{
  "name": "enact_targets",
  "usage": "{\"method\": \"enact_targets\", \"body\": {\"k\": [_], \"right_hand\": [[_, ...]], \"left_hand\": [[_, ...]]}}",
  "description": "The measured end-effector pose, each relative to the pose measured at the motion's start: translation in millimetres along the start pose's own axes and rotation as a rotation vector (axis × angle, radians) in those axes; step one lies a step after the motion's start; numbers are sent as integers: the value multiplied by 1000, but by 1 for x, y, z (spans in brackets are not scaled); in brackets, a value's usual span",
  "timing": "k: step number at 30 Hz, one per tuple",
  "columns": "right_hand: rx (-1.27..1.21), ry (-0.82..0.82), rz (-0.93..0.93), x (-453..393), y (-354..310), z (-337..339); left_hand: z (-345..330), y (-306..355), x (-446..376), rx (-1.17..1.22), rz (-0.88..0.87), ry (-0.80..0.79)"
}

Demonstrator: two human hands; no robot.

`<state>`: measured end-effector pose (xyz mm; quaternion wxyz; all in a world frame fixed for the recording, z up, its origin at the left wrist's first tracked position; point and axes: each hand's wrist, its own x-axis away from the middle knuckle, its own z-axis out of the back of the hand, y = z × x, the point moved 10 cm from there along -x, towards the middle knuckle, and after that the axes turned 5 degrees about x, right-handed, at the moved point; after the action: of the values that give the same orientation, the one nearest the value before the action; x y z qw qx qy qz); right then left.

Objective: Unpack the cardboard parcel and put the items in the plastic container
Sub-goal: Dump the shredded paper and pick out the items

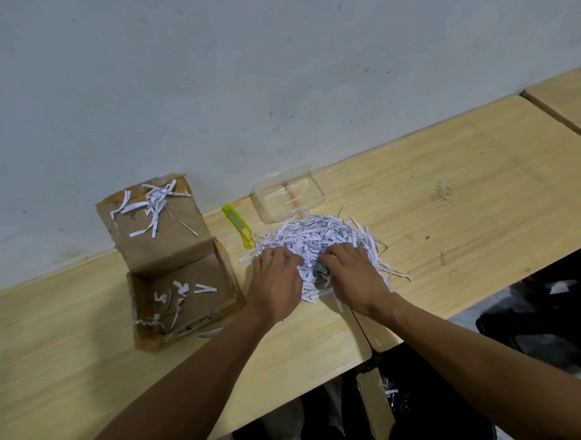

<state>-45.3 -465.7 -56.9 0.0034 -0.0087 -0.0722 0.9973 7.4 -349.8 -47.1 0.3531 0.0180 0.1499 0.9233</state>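
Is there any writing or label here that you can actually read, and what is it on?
None can be read.
Shredded paper pile: printed marks on the strips, too small and cut up to read.
Table: a dark scribble at, too blurred to read.
Yellow-green cutter, cardboard box, plastic container: no text visible.

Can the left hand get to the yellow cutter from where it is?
Probably yes. The left hand rests on the shredded paper, and the yellow cutter lies just beyond it on bare table, nothing between.
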Motion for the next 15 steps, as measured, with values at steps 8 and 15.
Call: {"method": "enact_targets", "body": {"k": [8,15], "right_hand": [[119,-34,-12,10,8,-11],[156,-21,42,6,-8,-13]], "left_hand": [[-14,-17,5,10,30,-41],[-19,-20,4,63,86,-118]]}}
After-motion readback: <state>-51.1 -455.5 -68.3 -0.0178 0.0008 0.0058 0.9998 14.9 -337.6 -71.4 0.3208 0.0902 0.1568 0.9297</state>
